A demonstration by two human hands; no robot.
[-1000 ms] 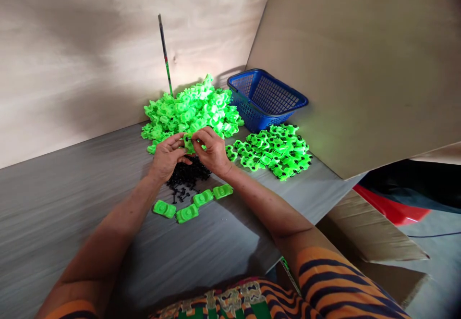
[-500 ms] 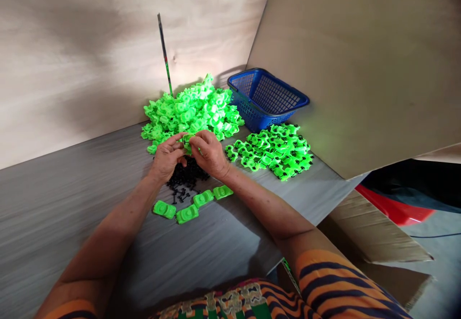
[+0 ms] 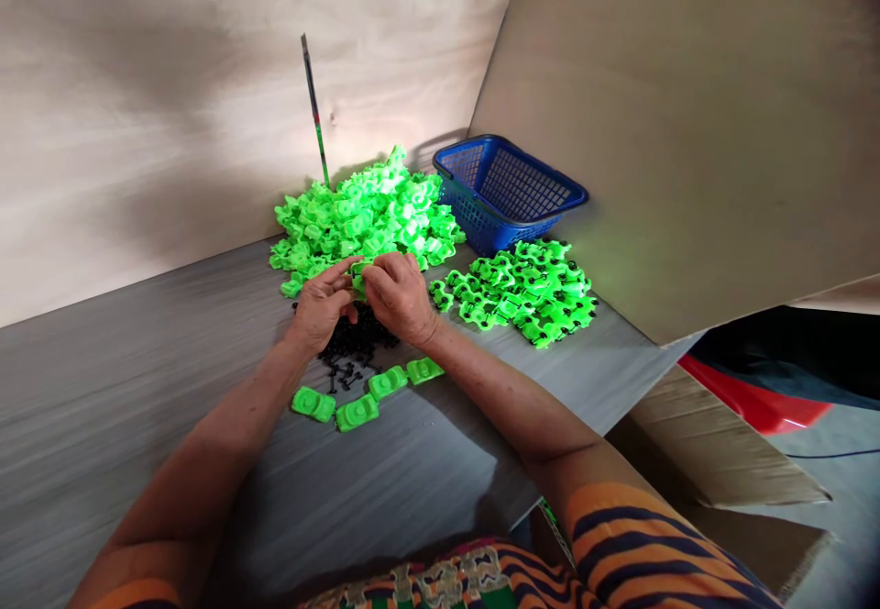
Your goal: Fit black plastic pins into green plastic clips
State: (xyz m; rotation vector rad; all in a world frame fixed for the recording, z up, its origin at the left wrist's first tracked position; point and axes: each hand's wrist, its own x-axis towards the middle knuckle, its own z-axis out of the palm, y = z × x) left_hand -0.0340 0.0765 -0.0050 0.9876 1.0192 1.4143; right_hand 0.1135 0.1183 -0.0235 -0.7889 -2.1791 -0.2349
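Note:
A small green plastic toy car body (image 3: 357, 279) is held up between my two hands, mostly covered by fingers. My left hand (image 3: 323, 304) pinches its left side. My right hand (image 3: 399, 295) has its fingers closed on the other side; whether it also grips a small black axle is hidden. Under the hands lies a heap of black wheel axles (image 3: 354, 338). Nearer to me, several green car bodies (image 3: 357, 412) lie in a slanting row. Behind the hands rises a large pile of green car bodies (image 3: 364, 210).
To the right lies a batch of green car bodies with black wheels (image 3: 522, 288). A blue plastic basket (image 3: 505, 224) stands behind it. Board walls (image 3: 171, 114) enclose the grey table (image 3: 171, 315) at the back and right. A thin rod (image 3: 314, 109) stands upright behind the large pile.
Both hands stay at nearly the same spot on the car body. The right fingers have curled over it a little more. The whole view has shifted slightly.

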